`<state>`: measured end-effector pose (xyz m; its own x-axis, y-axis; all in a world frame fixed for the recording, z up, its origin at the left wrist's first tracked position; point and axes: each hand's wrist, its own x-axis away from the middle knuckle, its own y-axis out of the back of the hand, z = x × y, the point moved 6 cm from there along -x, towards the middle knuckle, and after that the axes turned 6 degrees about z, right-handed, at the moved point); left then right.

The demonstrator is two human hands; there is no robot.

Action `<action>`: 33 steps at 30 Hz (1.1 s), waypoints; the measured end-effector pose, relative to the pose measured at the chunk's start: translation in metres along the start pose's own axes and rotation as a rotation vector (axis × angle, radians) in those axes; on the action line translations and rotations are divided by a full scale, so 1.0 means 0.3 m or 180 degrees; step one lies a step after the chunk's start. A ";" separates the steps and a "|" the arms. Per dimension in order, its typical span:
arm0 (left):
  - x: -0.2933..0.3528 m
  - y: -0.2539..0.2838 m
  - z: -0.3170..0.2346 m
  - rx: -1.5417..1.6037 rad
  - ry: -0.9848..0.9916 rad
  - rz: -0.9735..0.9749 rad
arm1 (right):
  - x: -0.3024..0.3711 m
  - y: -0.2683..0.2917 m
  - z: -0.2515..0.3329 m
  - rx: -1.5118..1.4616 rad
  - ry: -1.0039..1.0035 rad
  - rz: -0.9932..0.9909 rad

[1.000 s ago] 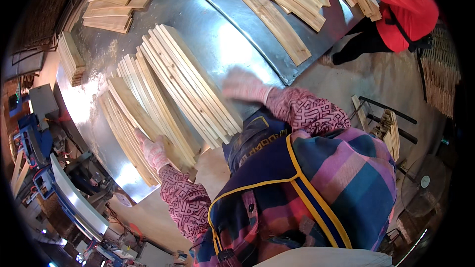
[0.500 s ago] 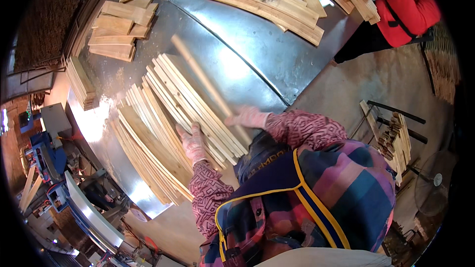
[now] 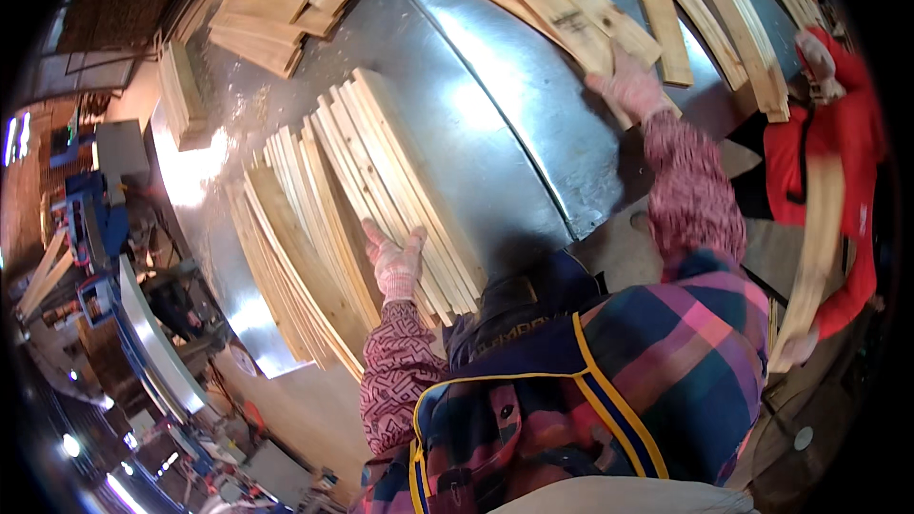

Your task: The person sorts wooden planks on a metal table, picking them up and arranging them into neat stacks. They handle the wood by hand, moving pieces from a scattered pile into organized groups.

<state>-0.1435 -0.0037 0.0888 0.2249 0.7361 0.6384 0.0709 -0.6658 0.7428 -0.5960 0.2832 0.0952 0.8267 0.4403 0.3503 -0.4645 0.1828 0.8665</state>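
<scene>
My left hand [image 3: 393,259], in a pale pink glove, lies with spread fingers on a row of wooden slats [image 3: 395,181] standing on edge, side by side. Beside that row, to the left, more slats [image 3: 303,219] stand in a curved-looking bunch. My right hand [image 3: 632,88], gloved too, reaches out to the far right and grips the near end of a flat wooden board [image 3: 571,9] in a loose pile. Its fingers lie over the board's top; their undersides are hidden.
The metal table [image 3: 514,181] has a dark seam across it. Short boards [image 3: 286,9] are piled at the far left, near a stack of slats [image 3: 181,95]. On the right, a person in red [image 3: 828,143] holds a long board [image 3: 814,247]. Machinery [image 3: 95,219] stands left.
My right hand has left the slat row and moved to the far board pile. The slat it held now lines up with the row. The person in red has come closer, holding a board.
</scene>
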 end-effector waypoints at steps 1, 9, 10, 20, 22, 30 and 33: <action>0.000 0.003 0.015 0.0061 -0.0003 -0.0022 | 0.055 -0.056 0.088 -0.1013 0.0537 0.0202; -0.012 -0.010 0.009 0.0176 -0.0176 0.0004 | 0.556 -0.723 0.515 -0.0252 0.2657 0.1154; -0.001 -0.002 0.026 0.0225 -0.0166 -0.0014 | 0.475 -0.595 0.537 0.0736 0.3145 0.0762; 0.072 -0.070 -0.252 0.0418 -0.2022 -0.0496 | 0.374 -0.087 -0.086 -0.0194 -0.0319 0.0450; 0.246 -0.139 -0.484 0.2356 -0.1848 0.1210 | 0.492 -0.249 0.065 -0.1345 0.0368 0.1156; 0.217 -0.329 -0.420 0.2913 -0.1295 0.2750 | -0.152 0.118 0.085 0.0413 0.0329 0.0028; 0.319 -0.078 -0.358 0.2916 -0.0929 0.1945 | -0.271 0.084 -0.116 0.0440 -0.0928 -0.0173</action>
<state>-0.2281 0.0955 0.1540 0.6747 0.2815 0.6823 0.5280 -0.8300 -0.1797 -0.6859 0.2826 0.0763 0.9144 0.1593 0.3721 -0.3863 0.0692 0.9198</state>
